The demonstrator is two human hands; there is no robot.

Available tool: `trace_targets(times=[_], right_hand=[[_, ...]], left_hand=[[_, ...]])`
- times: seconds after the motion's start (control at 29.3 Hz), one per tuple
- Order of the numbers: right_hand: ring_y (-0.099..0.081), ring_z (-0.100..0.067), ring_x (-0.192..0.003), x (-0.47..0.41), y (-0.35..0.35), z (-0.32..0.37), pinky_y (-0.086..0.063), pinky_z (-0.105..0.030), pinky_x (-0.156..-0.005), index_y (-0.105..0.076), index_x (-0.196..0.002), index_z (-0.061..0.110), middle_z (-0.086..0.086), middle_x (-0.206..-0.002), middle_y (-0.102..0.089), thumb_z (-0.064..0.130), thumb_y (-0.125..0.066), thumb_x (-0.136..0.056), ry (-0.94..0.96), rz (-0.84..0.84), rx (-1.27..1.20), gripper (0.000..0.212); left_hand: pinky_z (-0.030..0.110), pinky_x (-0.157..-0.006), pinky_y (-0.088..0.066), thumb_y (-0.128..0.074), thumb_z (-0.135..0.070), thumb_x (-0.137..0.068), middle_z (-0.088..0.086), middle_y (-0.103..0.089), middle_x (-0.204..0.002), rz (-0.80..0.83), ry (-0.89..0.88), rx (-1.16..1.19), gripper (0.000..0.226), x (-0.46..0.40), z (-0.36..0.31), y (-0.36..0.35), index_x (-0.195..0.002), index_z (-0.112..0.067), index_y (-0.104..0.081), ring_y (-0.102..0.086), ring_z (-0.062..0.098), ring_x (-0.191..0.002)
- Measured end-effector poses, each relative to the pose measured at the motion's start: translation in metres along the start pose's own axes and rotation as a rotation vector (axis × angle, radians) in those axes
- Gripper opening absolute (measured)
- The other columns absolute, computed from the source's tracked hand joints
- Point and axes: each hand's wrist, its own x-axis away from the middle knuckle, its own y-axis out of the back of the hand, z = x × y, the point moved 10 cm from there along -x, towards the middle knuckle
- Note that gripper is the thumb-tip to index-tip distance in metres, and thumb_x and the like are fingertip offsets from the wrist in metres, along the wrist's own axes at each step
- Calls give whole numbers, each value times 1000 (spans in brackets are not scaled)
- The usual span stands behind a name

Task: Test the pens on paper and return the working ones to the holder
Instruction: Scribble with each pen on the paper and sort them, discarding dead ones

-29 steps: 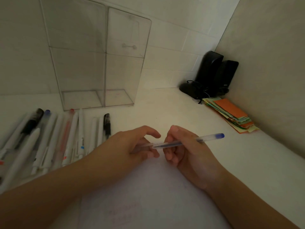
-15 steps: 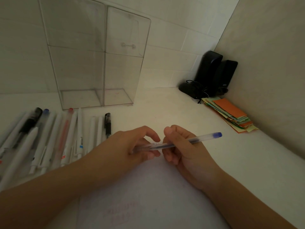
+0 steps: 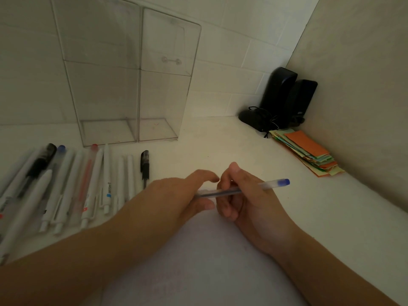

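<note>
Fingers of the right hand (image 3: 249, 202) and left hand (image 3: 176, 197) pinch the clear blue-capped pen (image 3: 247, 188), likely light, stiff and slick, best gripped mid-barrel.

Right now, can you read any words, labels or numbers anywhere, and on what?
None can be read.
White pen: blue print on the barrel, too small and blurred.
Paper: faint marks near the bottom, illegible.
Holder: a small red mark on the floor of its right compartment, not a readable sign.
</note>
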Motion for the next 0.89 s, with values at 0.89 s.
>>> trace_targets(times=[0.89], right_hand=[[-37, -9, -48, 3, 16, 13, -33, -20, -48, -59, -81, 20, 3, -52, -46, 50, -62, -74, 30, -169, 116, 31]], left_hand=[[11, -69, -38, -27, -40, -91, -23, -54, -83, -101, -49, 79, 26, 9, -3, 11, -106, -58, -15, -45, -4, -90]])
